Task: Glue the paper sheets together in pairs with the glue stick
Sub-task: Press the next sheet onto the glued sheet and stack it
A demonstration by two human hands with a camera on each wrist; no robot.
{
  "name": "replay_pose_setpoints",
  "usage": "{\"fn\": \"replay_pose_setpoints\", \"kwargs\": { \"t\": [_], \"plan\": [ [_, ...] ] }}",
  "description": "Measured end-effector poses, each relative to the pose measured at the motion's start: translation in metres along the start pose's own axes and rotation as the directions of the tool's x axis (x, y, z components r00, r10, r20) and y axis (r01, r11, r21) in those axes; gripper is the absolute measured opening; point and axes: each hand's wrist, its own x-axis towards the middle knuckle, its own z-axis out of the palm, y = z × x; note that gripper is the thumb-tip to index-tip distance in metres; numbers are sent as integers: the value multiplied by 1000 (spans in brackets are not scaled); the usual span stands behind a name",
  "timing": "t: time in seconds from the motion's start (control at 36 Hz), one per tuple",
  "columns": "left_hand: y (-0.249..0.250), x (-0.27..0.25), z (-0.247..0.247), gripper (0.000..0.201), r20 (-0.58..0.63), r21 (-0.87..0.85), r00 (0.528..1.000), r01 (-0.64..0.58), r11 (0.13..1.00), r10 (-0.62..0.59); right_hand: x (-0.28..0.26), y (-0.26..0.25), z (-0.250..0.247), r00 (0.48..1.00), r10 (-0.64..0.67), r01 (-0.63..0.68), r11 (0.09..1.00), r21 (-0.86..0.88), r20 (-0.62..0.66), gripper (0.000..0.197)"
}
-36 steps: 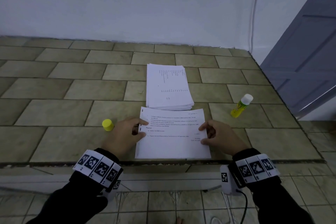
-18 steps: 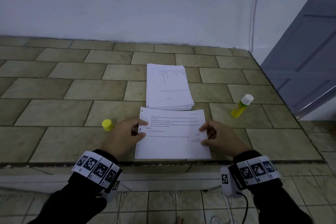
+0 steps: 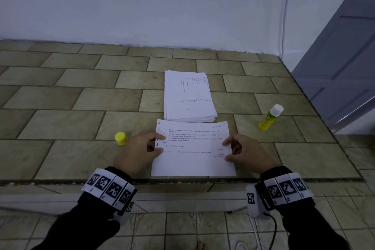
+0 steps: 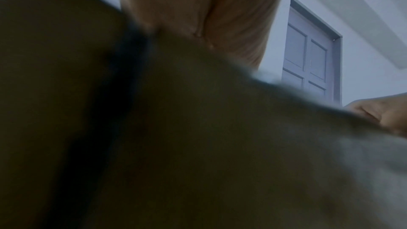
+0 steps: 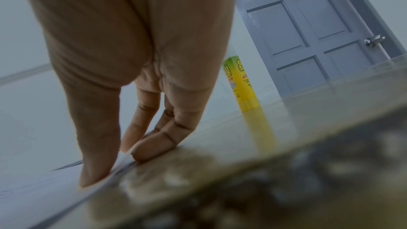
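Observation:
A printed sheet [image 3: 192, 160] lies flat at the tiled table's front edge. My left hand [image 3: 162, 144] rests on its left edge, index finger and thumb touching the paper. My right hand [image 3: 225, 150] rests on its right edge. In the right wrist view the right hand [image 5: 121, 163] presses its thumb on the sheet [image 5: 44, 189], with the other fingertips on the tile beside it. A stack of printed sheets [image 3: 188, 97] lies just behind. The yellow glue stick [image 3: 269, 116] stands uncapped at the right, also seen as the glue stick [image 5: 241, 83]. Its yellow cap [image 3: 121, 138] sits left of my left hand.
The tiled table [image 3: 71, 119] ends at a dark front edge near my wrists. A white wall runs along the back. A grey door [image 3: 345, 57] stands at the right. The left wrist view is mostly dark and blurred.

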Motion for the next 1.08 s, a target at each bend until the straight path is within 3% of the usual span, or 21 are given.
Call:
{"fn": "replay_pose_setpoints", "kwargs": {
  "t": [0.25,0.33,0.47,0.58,0.69,0.81,0.89,0.97,1.08],
  "plan": [
    [1,-1,3,44,24,399,994,-109,911,108,2,-6,5,1000,-25,25,950,-310,4,34],
    [2,-1,11,77,18,421,993,-112,900,115,0,-11,6,999,-33,30,921,-388,-1,34],
    [4,2,27,96,82,561,996,-74,824,34,-1,-18,6,999,-37,26,845,-535,-10,35],
    [-6,2,35,79,47,610,998,-63,790,43,-5,-28,10,997,-65,25,760,-649,-37,33],
    [-6,2,38,68,31,627,996,-84,774,83,-1,-51,31,988,-152,110,805,-583,-23,45],
    [-8,4,40,69,15,649,996,-81,756,94,10,-75,70,964,-217,266,837,-479,156,76],
    [-12,4,42,72,26,660,994,-95,745,104,18,-85,97,925,-300,375,815,-442,232,82],
    [-13,4,43,64,30,671,992,-110,733,121,26,-88,110,917,-342,396,844,-362,206,101],
    [-13,4,43,67,13,664,991,-106,741,130,35,-78,115,914,-382,403,828,-390,133,101]
  ]
}}
